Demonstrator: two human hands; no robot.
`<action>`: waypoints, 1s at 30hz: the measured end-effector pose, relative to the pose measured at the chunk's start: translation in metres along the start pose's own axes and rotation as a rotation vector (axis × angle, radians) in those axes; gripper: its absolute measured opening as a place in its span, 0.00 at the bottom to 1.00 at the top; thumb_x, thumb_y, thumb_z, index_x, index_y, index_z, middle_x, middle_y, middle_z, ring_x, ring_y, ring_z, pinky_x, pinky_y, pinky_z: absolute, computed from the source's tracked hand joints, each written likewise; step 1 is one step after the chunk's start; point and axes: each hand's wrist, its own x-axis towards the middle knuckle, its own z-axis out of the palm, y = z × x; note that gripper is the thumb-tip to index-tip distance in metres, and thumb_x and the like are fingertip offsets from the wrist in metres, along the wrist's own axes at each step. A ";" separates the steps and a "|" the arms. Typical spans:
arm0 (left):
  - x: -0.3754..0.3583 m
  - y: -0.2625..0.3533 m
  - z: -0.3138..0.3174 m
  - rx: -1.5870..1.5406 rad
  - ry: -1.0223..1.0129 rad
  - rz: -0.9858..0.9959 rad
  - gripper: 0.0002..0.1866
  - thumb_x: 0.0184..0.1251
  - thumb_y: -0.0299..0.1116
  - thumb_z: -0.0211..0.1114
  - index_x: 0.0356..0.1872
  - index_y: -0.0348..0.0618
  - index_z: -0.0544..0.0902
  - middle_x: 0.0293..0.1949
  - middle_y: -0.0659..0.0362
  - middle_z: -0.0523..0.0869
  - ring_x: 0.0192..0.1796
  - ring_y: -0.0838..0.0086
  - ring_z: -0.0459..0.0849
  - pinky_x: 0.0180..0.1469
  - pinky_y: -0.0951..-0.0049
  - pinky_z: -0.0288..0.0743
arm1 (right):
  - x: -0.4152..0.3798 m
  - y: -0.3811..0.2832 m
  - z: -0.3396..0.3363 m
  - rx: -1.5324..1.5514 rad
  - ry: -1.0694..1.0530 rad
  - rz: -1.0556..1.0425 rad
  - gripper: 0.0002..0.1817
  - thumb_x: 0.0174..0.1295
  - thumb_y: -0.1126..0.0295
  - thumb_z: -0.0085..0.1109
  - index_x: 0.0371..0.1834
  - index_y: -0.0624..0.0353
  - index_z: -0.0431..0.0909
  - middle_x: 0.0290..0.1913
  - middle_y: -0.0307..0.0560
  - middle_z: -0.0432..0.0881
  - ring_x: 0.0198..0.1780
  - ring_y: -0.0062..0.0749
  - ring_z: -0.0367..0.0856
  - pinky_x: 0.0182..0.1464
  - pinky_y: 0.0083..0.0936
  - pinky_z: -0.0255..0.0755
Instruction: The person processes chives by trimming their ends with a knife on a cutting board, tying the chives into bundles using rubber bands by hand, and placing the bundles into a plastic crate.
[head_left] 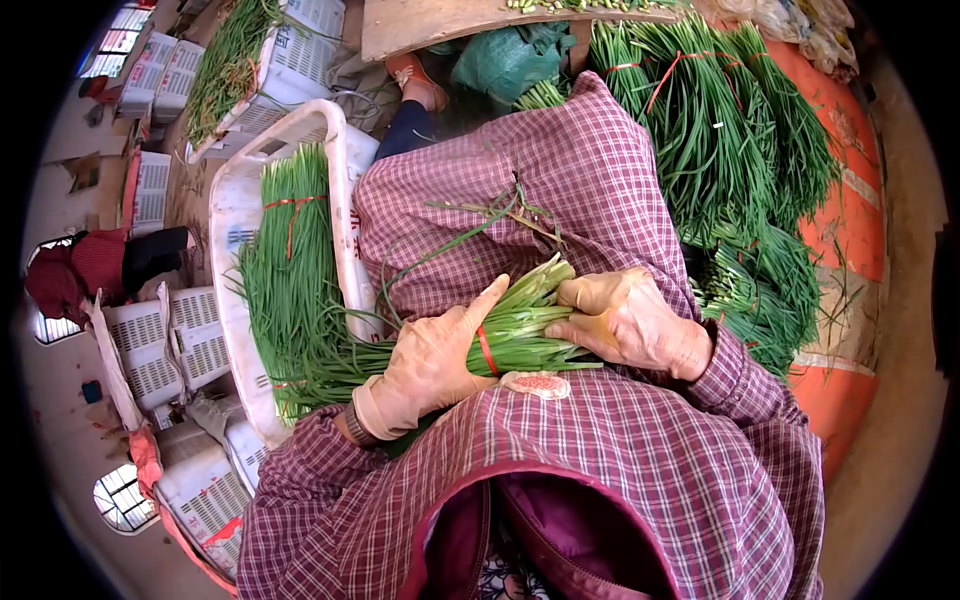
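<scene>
A bundle of green chives (520,325) lies across my lap, tied with a red band near its cut ends. My left hand (435,360), in a tan glove, wraps around the bundle at the band. My right hand (625,320), also gloved, cups the pale cut ends from the right side. The leafy tips trail left over the rim of a white plastic crate (232,215). My checked purple sleeves and apron fill the lower part of the view.
The white crate on the left holds a tied chive bunch (290,260). An orange tub (850,230) on the right carries several tied bunches (720,130). More white crates (165,345) stand at left. A person in red (85,270) crouches far left. A wooden board (470,20) lies ahead.
</scene>
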 end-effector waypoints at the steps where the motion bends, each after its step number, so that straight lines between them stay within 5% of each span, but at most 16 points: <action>1: 0.000 0.001 0.000 0.001 -0.001 0.000 0.62 0.48 0.65 0.76 0.83 0.61 0.51 0.37 0.48 0.85 0.35 0.51 0.88 0.41 0.50 0.83 | -0.002 0.005 0.002 0.159 -0.016 -0.028 0.16 0.64 0.60 0.68 0.30 0.60 0.76 0.23 0.43 0.78 0.24 0.40 0.81 0.26 0.36 0.74; 5: 0.000 0.016 -0.012 0.040 -0.017 -0.024 0.63 0.45 0.65 0.78 0.83 0.60 0.52 0.36 0.49 0.84 0.34 0.52 0.87 0.40 0.52 0.82 | -0.010 0.001 -0.002 0.265 -0.017 -0.008 0.10 0.65 0.68 0.65 0.32 0.66 0.81 0.30 0.48 0.80 0.30 0.44 0.82 0.32 0.36 0.77; 9: -0.001 0.017 -0.008 0.100 -0.011 0.019 0.63 0.45 0.62 0.79 0.82 0.61 0.53 0.33 0.50 0.83 0.33 0.53 0.86 0.40 0.53 0.82 | -0.016 0.001 -0.006 0.300 -0.081 0.058 0.12 0.64 0.67 0.66 0.35 0.68 0.83 0.34 0.50 0.82 0.34 0.45 0.85 0.35 0.37 0.78; 14: -0.004 0.012 -0.002 0.150 0.090 0.074 0.61 0.47 0.71 0.73 0.82 0.61 0.55 0.30 0.55 0.81 0.25 0.61 0.84 0.32 0.57 0.82 | 0.007 -0.006 -0.038 -0.063 0.126 0.103 0.10 0.60 0.63 0.70 0.38 0.58 0.85 0.34 0.46 0.84 0.36 0.42 0.85 0.38 0.34 0.78; 19: -0.005 0.013 -0.003 0.159 0.126 0.095 0.61 0.47 0.71 0.72 0.82 0.59 0.56 0.28 0.56 0.80 0.25 0.63 0.84 0.31 0.58 0.82 | 0.029 -0.008 -0.028 -0.117 0.029 -0.039 0.13 0.54 0.65 0.71 0.42 0.54 0.85 0.34 0.46 0.83 0.39 0.45 0.84 0.42 0.38 0.78; 24: -0.005 0.013 -0.004 0.174 0.142 0.104 0.61 0.47 0.69 0.74 0.82 0.57 0.57 0.28 0.56 0.79 0.24 0.64 0.83 0.32 0.60 0.82 | 0.032 -0.002 -0.018 -0.109 -0.069 -0.161 0.08 0.57 0.64 0.66 0.36 0.54 0.82 0.33 0.45 0.81 0.39 0.45 0.84 0.41 0.37 0.78; 28: -0.001 0.012 -0.005 0.132 0.116 0.091 0.62 0.47 0.69 0.74 0.82 0.57 0.56 0.30 0.55 0.81 0.26 0.62 0.85 0.33 0.60 0.83 | 0.016 0.002 -0.008 -0.125 -0.055 -0.125 0.09 0.58 0.65 0.67 0.35 0.56 0.78 0.33 0.43 0.79 0.37 0.44 0.81 0.40 0.36 0.77; 30: 0.000 0.014 -0.009 0.008 0.016 0.042 0.62 0.49 0.64 0.77 0.83 0.58 0.51 0.38 0.47 0.84 0.37 0.51 0.87 0.43 0.53 0.81 | 0.007 0.008 -0.007 -0.104 -0.023 -0.102 0.10 0.55 0.69 0.69 0.36 0.56 0.78 0.34 0.43 0.79 0.39 0.42 0.81 0.41 0.36 0.77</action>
